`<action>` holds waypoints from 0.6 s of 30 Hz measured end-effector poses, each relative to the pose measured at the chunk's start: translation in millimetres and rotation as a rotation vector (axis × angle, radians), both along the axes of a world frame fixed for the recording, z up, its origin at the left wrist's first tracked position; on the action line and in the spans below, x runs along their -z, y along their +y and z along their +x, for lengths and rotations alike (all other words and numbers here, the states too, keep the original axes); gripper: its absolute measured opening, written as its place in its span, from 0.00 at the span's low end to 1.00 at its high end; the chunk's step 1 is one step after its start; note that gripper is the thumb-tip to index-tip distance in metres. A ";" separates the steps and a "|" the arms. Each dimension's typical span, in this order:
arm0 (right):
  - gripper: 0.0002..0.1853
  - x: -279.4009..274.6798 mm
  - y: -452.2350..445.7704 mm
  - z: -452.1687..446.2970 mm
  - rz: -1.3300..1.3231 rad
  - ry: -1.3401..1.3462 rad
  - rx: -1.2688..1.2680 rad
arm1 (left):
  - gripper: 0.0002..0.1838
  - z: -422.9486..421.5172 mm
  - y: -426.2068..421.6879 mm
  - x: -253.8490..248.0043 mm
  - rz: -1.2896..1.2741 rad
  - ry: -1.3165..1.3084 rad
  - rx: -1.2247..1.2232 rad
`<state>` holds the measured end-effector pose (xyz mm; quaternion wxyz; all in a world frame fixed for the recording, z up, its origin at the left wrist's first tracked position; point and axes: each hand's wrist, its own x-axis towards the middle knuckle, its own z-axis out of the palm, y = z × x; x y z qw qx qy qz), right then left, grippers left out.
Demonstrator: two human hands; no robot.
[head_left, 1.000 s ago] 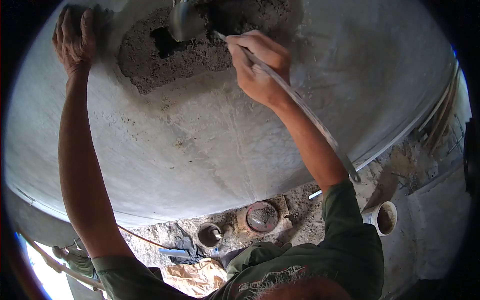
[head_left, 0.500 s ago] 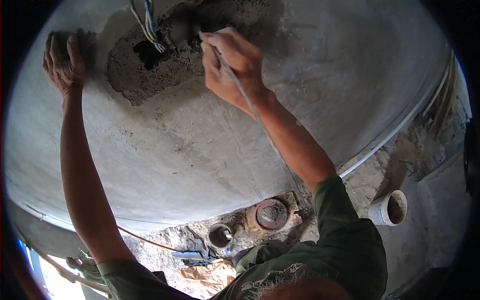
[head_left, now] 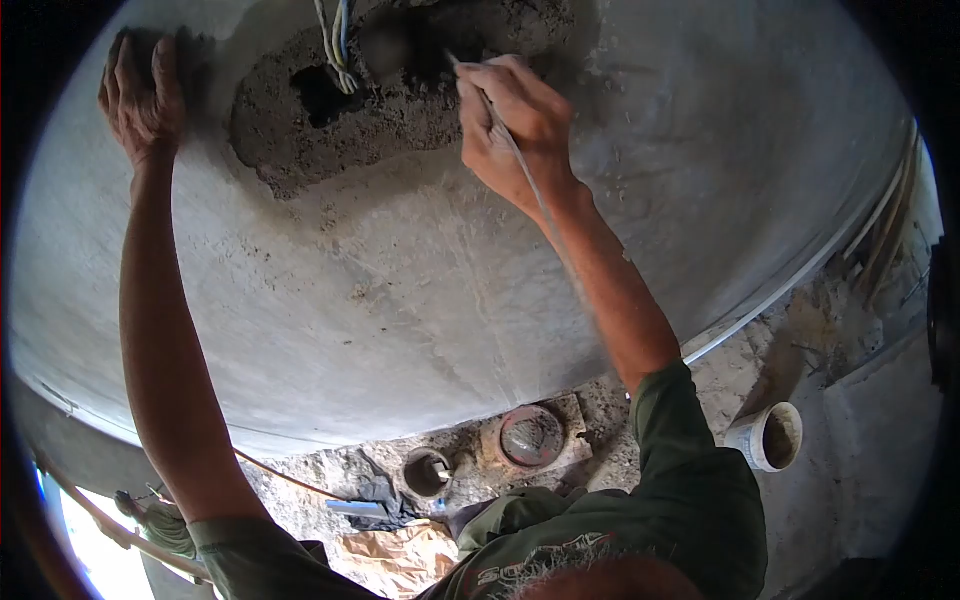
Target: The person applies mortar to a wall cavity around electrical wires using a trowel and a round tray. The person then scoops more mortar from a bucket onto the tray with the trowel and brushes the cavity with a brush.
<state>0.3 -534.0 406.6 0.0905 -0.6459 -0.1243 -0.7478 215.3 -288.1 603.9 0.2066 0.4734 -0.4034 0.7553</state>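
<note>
My left hand (head_left: pixel 145 100) lies flat on the grey plastered wall (head_left: pixel 400 300), fingers pointing up, left of a rough recess. My right hand (head_left: pixel 522 125) is closed around a long thin grey rod (head_left: pixel 532 178), whose exact kind I cannot make out. Its short upper end points into the dark recess, and the rest trails down along my forearm. Coarse, darker mortar (head_left: pixel 340 150) lines the recess. Several yellowish and blue wires (head_left: pixel 332 45) hang beside a black hole (head_left: pixel 318 98) in it.
Below the wall stand a round pan of mortar (head_left: pixel 531 437) on a board, a dark bucket (head_left: pixel 427 473) and, to the right, a white bucket (head_left: pixel 765 438). Brown paper (head_left: pixel 395 555) lies on the rough floor. Another person (head_left: pixel 165 525) is at the lower left.
The view has shifted slightly, so the recess and wires appear farther right. My right hand, still holding the rod, has moved a little right along the recess. My left hand stays on the wall.
</note>
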 end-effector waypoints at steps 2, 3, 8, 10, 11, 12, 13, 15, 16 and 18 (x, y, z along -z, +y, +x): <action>0.08 0.6 -0.9 -0.9 -0.060 0.009 -0.026 | 0.41 2.2 -1.7 0.7 0.006 0.008 0.004; 0.08 0.2 -8.2 -0.8 -0.064 0.013 -0.025 | 0.41 5.6 -1.8 -1.0 0.011 -0.013 0.006; 0.04 -3.7 -20.1 -17.4 0.049 -0.009 0.012 | 0.41 7.4 2.3 -1.2 0.014 -0.017 0.007; 0.02 -6.9 -15.0 -18.2 0.024 -0.008 0.005 | 0.47 -17.9 3.4 5.3 0.054 0.176 -0.004; 0.02 -6.4 -16.4 -17.4 0.024 -0.005 0.008 | 0.53 -26.8 2.8 7.8 0.097 0.360 -0.014; 0.03 -5.5 -18.6 -15.4 0.002 0.041 0.000 | 0.53 -26.3 2.1 7.9 0.098 0.362 -0.011; 0.03 -5.8 -21.6 -12.1 -0.024 0.085 -0.010 | 0.53 -25.3 1.9 7.5 0.100 0.354 -0.006; 0.04 -8.5 -31.6 -14.8 -0.095 0.025 0.055 | 0.53 -24.9 4.1 7.4 0.094 0.346 -0.004; 0.05 -10.5 -31.1 -18.5 -0.074 0.001 0.081 | 0.53 -26.1 4.7 7.6 0.093 0.359 -0.011; 0.05 -10.5 -30.8 -19.9 -0.034 -0.052 0.076 | 0.53 -24.2 5.2 8.0 0.102 0.373 -0.018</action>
